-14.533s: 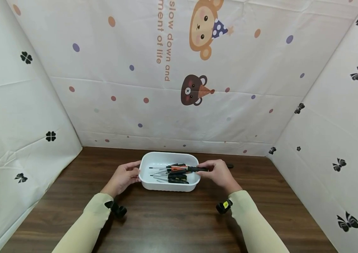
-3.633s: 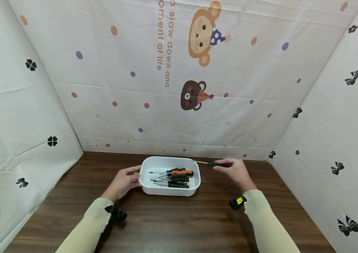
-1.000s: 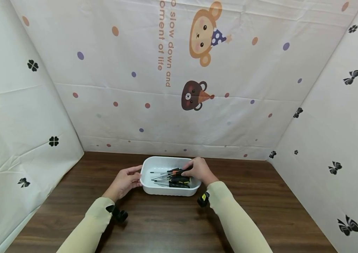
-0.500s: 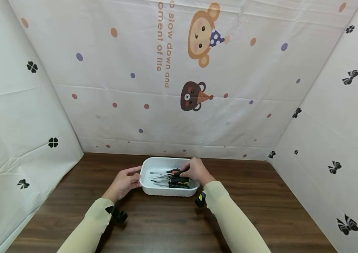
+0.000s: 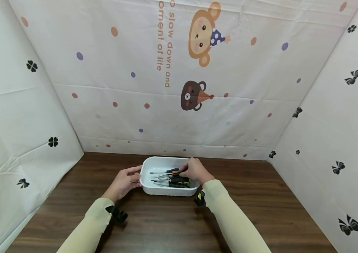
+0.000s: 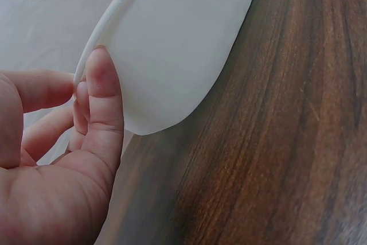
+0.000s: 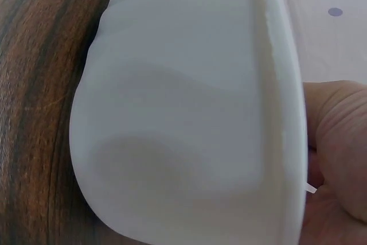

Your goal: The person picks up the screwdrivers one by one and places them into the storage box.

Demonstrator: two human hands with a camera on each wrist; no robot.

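A white plastic tray (image 5: 145, 189) stands near the back of the table, with several screwdrivers (image 5: 179, 184) lying in it, mostly black-handled, their shafts pointing left. My left hand (image 5: 122, 182) holds the tray's left end; in the left wrist view its thumb lies along the wall and a finger touches the rim. My right hand (image 5: 195, 171) reaches over the right end, fingers curled down on a screwdriver handle among the others. A bit of orange handle (image 5: 175, 172) shows beside its fingertips. In the right wrist view the tray wall hides what those fingers hold.
The brown wooden table (image 5: 166, 225) extends in front of the tray and to both sides. Behind it hangs a white printed cloth (image 5: 118, 119); patterned cloths also close off the left (image 5: 14, 126) and right (image 5: 321, 140) sides.
Several seconds ago my right hand held a black screwdriver right of the tray; it then moved left into the tray. Over the last second it has hardly moved. My left hand stays at the tray.
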